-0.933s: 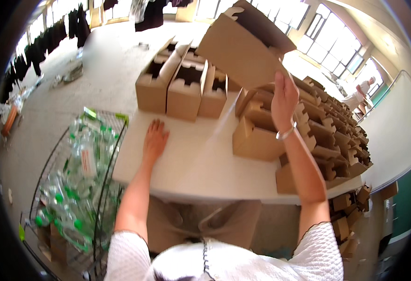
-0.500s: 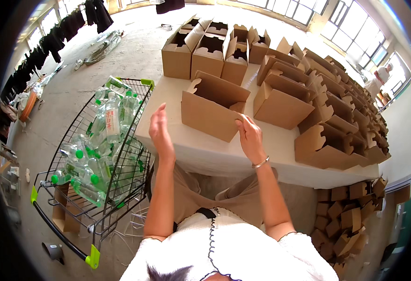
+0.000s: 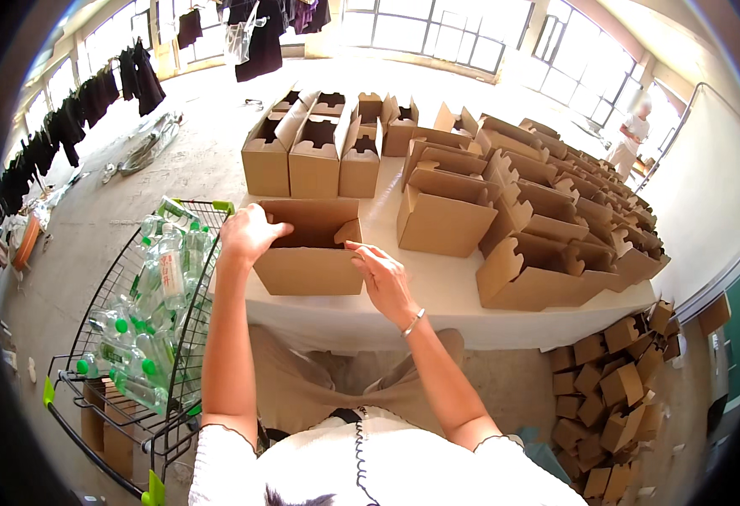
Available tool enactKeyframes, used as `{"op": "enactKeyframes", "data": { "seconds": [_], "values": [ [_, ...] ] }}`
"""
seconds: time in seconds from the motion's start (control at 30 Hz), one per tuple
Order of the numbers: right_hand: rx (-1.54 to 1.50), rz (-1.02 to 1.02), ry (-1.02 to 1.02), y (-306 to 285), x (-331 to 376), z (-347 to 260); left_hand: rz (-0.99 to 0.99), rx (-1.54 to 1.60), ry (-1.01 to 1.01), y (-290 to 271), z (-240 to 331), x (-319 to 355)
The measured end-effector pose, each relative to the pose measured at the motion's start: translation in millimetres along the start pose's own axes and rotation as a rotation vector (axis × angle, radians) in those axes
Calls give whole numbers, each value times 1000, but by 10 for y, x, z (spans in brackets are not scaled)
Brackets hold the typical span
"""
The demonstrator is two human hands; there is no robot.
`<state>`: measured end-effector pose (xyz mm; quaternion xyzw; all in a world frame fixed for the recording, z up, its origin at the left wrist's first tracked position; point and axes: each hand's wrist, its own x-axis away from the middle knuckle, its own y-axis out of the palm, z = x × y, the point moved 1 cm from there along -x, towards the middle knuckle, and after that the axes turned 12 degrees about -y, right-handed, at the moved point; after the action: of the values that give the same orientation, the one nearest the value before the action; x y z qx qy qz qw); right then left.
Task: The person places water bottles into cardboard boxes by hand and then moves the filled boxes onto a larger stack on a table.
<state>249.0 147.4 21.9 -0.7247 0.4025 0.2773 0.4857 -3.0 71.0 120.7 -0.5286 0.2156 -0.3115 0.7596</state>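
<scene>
An open-topped brown cardboard box (image 3: pixel 311 271) stands near the front edge of the table, directly before me. My left hand (image 3: pixel 248 234) grips the box's left end, with the thumb pointing inward over the rim and the other fingers mostly hidden. At the front right corner, my right hand (image 3: pixel 384 282) has its fingertips on the rim, beside an inner flap (image 3: pixel 349 233). The part of the box's inside that I can see is dark, and nothing shows in it.
Left of the table stands a wire shopping cart (image 3: pixel 186 337) full of clear, green-capped bottles (image 3: pixel 170 268). More open boxes (image 3: pixel 446 221) fill the white-covered table's (image 3: pixel 437 297) back and right. Small cartons (image 3: pixel 623 384) lie heaped on the floor. A person (image 3: pixel 631 139) stands far right.
My left hand has come from beside the box onto its left end. The box now sits squarer to me. My right hand stays at its front right corner, while the whole view has shifted.
</scene>
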Motion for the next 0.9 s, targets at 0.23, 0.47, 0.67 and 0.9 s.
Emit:
{"op": "enactKeyframes", "data": {
  "seconds": [0.23, 0.47, 0.67, 0.9],
  "values": [
    [-189, -74, 322, 254, 180, 161, 163, 4, 24, 499, -635, -381],
    [-261, -222, 629, 27, -498, 171, 39, 385, -69, 608, -1025, -509],
    [183, -1043, 704, -44, -1339, -103, -354, 1116, -333, 1104, -1506, -562],
    [742, -1301, 293, 864, -1336, 476, 856, 392, 218, 1371, -1377, -419]
  ]
}}
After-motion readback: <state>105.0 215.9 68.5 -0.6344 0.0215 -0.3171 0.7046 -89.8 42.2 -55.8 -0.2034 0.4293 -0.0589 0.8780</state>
